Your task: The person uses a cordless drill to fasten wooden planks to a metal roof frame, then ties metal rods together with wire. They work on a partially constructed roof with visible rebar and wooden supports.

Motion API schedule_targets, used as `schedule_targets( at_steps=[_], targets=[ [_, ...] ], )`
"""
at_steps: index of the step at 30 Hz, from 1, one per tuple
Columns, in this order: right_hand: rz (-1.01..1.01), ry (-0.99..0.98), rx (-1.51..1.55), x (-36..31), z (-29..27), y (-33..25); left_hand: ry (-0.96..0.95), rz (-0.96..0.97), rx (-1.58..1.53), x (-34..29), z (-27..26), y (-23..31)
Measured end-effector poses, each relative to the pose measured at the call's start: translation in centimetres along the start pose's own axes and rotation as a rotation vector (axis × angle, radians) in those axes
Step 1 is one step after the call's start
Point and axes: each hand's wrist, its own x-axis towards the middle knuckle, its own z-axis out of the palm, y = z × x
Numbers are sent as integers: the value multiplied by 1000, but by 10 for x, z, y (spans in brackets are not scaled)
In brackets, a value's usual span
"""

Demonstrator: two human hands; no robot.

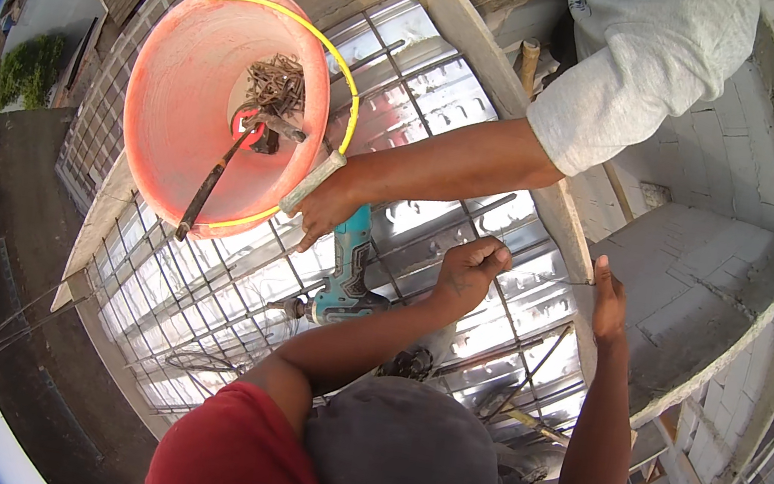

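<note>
Above the rebar mesh (503, 306) my left hand (471, 274) is closed in a fist; what it grips is hidden. My right hand (607, 302) is beside the edge of an upright board (570, 236), fingers pinched on a thin dark wire (571, 281) that runs toward my left hand. A teal cordless drill (347, 281) lies on the mesh left of my left forearm. A co-worker's grey-sleeved arm (480, 168) reaches in from the upper right, the hand at the handle grip of an orange bucket (166, 106).
Inside the bucket are a heap of bent metal pieces (277, 85) and a dark-handled tool (208, 188). Shiny corrugated metal sheeting (443, 79) lies under the mesh. A concrete-block wall (725, 154) stands at right. Far left, a dark ground surface (24, 235) lies beyond the frame's edge.
</note>
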Motion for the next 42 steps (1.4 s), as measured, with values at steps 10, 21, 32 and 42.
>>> schedule_targets(
  at_steps=[10,21,32,42],
  targets=[
    [-109,-36,8,3,-3,9,12,28,108,-4,-1,9],
    [-188,-63,-14,5,-4,14,-5,159,195,-4,1,-8],
    [-144,-219,103,38,8,36,4,378,286,0,13,-40],
    [1258,-757,492,39,160,-119,-50,443,244,2,5,-53]
  ],
)
